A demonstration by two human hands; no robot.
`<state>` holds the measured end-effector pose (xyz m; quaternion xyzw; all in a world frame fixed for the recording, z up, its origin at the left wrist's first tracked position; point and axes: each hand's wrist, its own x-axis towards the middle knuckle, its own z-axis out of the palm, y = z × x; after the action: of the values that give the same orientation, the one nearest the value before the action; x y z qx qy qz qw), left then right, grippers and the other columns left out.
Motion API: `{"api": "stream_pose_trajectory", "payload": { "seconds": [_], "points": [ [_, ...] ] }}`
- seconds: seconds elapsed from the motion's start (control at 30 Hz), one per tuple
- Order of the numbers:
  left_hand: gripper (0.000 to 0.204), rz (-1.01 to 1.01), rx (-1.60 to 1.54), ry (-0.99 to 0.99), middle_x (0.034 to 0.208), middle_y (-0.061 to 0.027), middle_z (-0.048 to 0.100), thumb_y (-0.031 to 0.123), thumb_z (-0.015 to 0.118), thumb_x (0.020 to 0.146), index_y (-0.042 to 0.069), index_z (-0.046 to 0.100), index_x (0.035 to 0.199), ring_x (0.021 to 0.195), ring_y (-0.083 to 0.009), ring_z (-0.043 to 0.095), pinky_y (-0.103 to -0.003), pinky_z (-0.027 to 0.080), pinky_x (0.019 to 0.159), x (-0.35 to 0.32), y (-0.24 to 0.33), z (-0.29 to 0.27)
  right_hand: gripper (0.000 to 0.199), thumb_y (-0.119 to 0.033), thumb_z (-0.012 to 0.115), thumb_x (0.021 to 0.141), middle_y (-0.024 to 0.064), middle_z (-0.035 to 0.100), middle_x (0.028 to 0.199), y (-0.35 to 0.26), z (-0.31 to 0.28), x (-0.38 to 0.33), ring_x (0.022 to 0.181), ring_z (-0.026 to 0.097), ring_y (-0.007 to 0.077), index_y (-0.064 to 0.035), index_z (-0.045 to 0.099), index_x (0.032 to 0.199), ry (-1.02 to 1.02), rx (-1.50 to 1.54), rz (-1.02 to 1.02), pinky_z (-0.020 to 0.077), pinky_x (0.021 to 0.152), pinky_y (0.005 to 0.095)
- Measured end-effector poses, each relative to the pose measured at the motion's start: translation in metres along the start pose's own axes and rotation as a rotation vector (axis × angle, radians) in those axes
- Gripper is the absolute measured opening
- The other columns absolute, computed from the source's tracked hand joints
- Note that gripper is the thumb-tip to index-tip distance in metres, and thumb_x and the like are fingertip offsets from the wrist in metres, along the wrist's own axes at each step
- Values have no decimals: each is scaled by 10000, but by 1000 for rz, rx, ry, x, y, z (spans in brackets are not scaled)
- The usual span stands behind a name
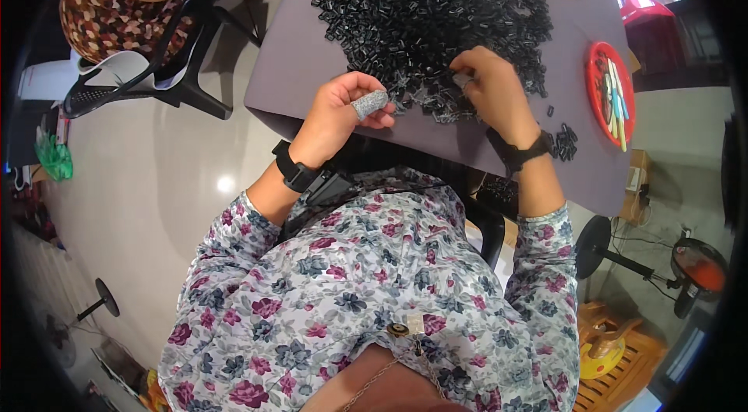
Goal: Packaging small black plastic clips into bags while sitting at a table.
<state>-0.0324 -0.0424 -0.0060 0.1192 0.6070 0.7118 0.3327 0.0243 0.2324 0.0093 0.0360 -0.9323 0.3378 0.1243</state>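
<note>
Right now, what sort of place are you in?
Probably an indoor workroom, maybe at home: little black pieces are heaped on a grey-purple table, a red tray holds stick-like tools, and another person sits nearby.

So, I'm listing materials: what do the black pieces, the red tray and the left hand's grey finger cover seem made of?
Black pieces: probably hard plastic, glossy, from the pale highlights across them.
Red tray: likely moulded plastic, smooth, with even colour around its rounded rim.
Grey cover: apparently knitted or woven fabric, matte, from its speckled, textured surface; the exact fibre can't be told.
</note>
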Motion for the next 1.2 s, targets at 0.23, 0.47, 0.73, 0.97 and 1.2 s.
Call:
{"api": "stream_pose_trajectory", "payload": {
  "seconds": [0.23,0.47,0.73,0.97,1.2],
  "points": [
    [136,3,-15,6,1008,-124,751,60,595,1021,30,628,1149,860,-190,755,-281,603,777,-3,2,-1,192,-5,660,840,126,666,946,-25,23,11,891,676,357,-48,717,1018,-62,-4,-133,541,772,430],
    [142,18,-24,-4,1008,-126,751,58,597,1020,26,631,1153,844,-191,754,-284,608,760,2,-4,-7,223,15,634,818,145,677,1000,-25,39,33,946,685,350,-46,741,1004,-181,-142,-214,552,809,435],
    [135,29,-7,-8,1007,-123,749,63,588,1027,27,630,1150,852,-190,752,-289,607,764,4,-4,-6,235,46,607,799,176,675,1015,-13,19,27,963,667,383,-8,704,1006,-215,-96,-72,533,821,455],
    [130,30,-1,-8,1007,-120,748,66,587,1027,29,629,1144,855,-188,751,-284,604,761,4,-3,-5,175,53,627,809,166,653,963,-8,0,6,909,661,381,-5,663,970,-57,30,-51,533,784,449],
    [135,16,21,10,1005,-121,748,77,599,1024,31,626,1148,848,-189,750,-276,602,758,1,0,-3,188,26,646,794,145,645,934,-27,22,3,917,666,371,-30,688,969,-143,-61,-91,538,793,454]
  ]
}}
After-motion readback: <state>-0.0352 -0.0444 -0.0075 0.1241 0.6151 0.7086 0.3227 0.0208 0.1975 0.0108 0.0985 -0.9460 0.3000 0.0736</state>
